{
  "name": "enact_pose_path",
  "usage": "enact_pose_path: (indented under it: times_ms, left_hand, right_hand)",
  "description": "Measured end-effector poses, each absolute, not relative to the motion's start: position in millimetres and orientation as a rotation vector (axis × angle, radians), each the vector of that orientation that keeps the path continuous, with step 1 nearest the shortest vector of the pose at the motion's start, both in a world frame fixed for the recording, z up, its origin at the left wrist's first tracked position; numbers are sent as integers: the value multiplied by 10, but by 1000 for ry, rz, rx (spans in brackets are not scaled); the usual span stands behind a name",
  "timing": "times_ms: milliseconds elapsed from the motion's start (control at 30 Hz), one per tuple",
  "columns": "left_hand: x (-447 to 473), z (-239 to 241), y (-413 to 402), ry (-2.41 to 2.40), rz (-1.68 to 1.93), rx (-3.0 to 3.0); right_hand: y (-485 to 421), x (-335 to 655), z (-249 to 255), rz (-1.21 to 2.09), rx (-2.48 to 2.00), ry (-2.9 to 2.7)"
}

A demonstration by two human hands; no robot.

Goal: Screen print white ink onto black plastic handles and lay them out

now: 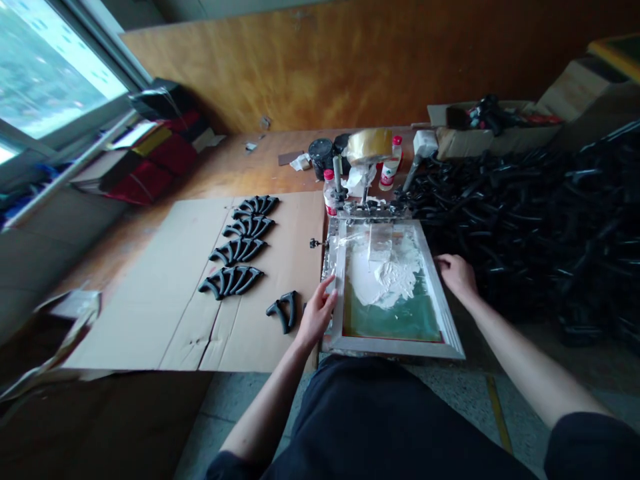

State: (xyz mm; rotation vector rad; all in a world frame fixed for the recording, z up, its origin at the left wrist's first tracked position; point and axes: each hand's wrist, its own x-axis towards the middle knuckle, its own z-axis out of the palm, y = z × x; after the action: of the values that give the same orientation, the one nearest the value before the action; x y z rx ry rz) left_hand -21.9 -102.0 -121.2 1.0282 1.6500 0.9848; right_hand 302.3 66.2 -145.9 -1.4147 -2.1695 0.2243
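A silk-screen frame [453, 333] lies flat in front of my body, held at its far side by a metal hinge clamp [373, 210]. Thick white ink [367, 277] covers much of its green mesh [390, 323], and a clear squeegee-like plate [381, 243] stands in the ink. Beside the frame's left bar is my left hand [317, 312], fingers apart, with nothing visible in it. My right hand [456, 275] is at the right bar, its fingers curled together; what they hold, if anything, is hidden. Two black curved handle-like parts [284, 311] lie left of my left hand.
Several rows of similar black parts [233, 281] rest on a cardboard sheet [150, 287]. A large heap of black parts [525, 220] fills the right side. Behind the clamp stand red-capped bottles [390, 165], a tape roll [369, 145] and a black tub [321, 157].
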Motion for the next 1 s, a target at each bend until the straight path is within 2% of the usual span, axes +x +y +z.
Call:
enact_pose_path:
  times_ms: [100,300,400,567,633,700,800,900,1000]
  left_hand:
    - [-188,-1498,-999,1785,863,1070]
    - [-200,-1644,-931,1863,742,1128]
    - [-206,-1659,-937,1859,749,1108]
    - [-202,-1661,-937,1854,759,1088]
    - [-201,-1655,-934,1853,762,1086]
    - [-201,-1651,-933,1854,772,1079]
    - [-202,-1647,-936,1849,788,1077]
    - [-202,-1639,-940,1838,790,1087]
    - [-209,-1595,-941,1822,796,1069]
  right_hand:
    - [859,2723,-1292,172,-1429,-2092]
    - [772,1768,-1065,274,-1251,-2461]
    - [478,1768,-1134,273,-1152,-2622]
    - [95,2094,-1159,289,-575,-2849]
    - [111,2133,-1108,372,-471,-2898]
    - [172,2106,-1076,439,-529,-2866]
    - [179,2045,-1119,365,-680,-2748]
    - [57,2057,-1205,292,-634,-2756]
    - [40,2035,-1193,385,-655,-2729]
